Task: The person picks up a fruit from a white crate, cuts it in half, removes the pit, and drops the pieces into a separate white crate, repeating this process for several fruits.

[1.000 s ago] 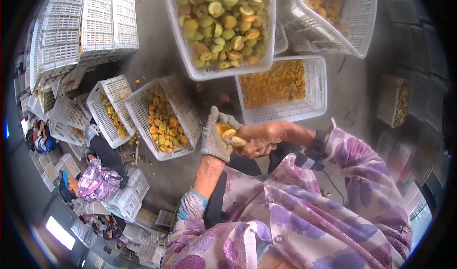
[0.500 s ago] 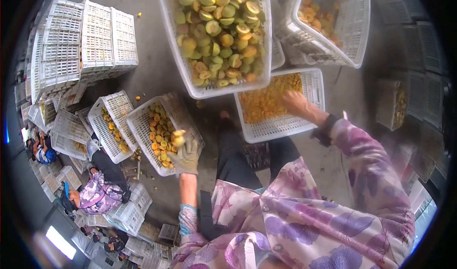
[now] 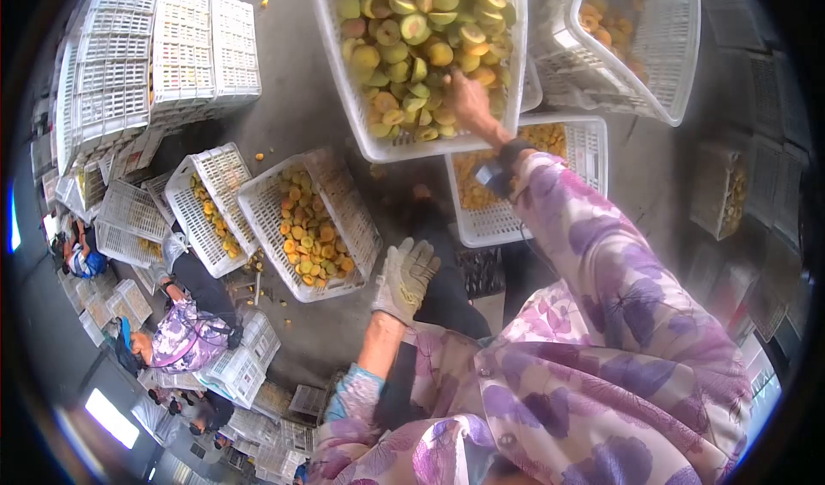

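Observation:
My right hand (image 3: 471, 105), bare with a dark band at the wrist, reaches into a large white crate (image 3: 365, 146) heaped with greenish-yellow halved stone fruit (image 3: 393, 53). Its fingers are curled down against the fruit, and their tips are hard to see. Under my right forearm stands a white crate (image 3: 599, 171) of small orange fruit pieces (image 3: 550, 137), partly covered by the sleeve. My left hand (image 3: 404, 283), in a pale work glove, hangs open over my leg with nothing in it. To its left is a tilted white crate (image 3: 258, 219) with orange-yellow fruit halves (image 3: 311, 227).
Another crate (image 3: 193, 219) of fruit lies farther left, beside a seated co-worker in a floral top (image 3: 185, 339). Tall crate stacks (image 3: 180, 55) stand at upper left. At upper right is a tilted crate (image 3: 683, 64) with orange fruit. Scattered pieces lie on the concrete floor (image 3: 296, 347).
My right hand has moved up and left from the lower crate to the large crate. My left hand has drawn back rightward from the tilted crate, and the fruit at its fingers is gone.

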Available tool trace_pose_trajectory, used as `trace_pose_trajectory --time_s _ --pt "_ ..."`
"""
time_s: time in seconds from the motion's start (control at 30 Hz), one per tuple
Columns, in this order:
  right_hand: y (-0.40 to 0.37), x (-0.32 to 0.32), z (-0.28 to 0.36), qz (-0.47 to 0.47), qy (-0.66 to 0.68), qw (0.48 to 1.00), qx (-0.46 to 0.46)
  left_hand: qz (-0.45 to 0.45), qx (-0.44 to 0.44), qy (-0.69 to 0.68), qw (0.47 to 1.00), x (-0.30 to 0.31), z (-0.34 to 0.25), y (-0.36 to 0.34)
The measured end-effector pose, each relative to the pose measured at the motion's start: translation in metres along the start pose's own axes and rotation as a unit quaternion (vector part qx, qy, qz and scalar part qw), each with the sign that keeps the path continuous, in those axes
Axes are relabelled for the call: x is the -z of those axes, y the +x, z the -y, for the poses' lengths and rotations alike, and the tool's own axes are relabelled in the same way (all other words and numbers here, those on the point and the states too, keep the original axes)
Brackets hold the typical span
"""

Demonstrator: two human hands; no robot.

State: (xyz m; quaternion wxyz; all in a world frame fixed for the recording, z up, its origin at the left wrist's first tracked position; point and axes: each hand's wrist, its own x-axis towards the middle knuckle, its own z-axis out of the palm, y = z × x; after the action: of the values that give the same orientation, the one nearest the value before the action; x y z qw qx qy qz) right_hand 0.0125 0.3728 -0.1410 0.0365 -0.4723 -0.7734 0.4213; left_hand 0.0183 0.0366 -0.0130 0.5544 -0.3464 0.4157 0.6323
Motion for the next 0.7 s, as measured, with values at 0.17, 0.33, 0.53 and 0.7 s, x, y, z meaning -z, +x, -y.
trace_pose_trajectory --time_s 0.17,0.33,0.53,0.7 --pt "0.003 0.038 -0.009 0.047 -0.019 0.987 0.154 0.159 -0.015 0.092 0.983 0.015 -0.075 -0.023" --pt "-0.038 0.109 -0.003 0.107 -0.013 0.982 0.153 -0.006 0.119 -0.354 0.928 0.082 -0.135 -0.075" --pt "-0.107 0.141 0.014 0.261 0.100 0.959 0.053 0.012 -0.127 0.366 0.922 0.100 -0.103 -0.076" --pt "-0.152 0.109 0.054 0.191 0.141 0.951 0.197 0.112 -0.037 0.247 0.962 -0.060 -0.061 -0.017"
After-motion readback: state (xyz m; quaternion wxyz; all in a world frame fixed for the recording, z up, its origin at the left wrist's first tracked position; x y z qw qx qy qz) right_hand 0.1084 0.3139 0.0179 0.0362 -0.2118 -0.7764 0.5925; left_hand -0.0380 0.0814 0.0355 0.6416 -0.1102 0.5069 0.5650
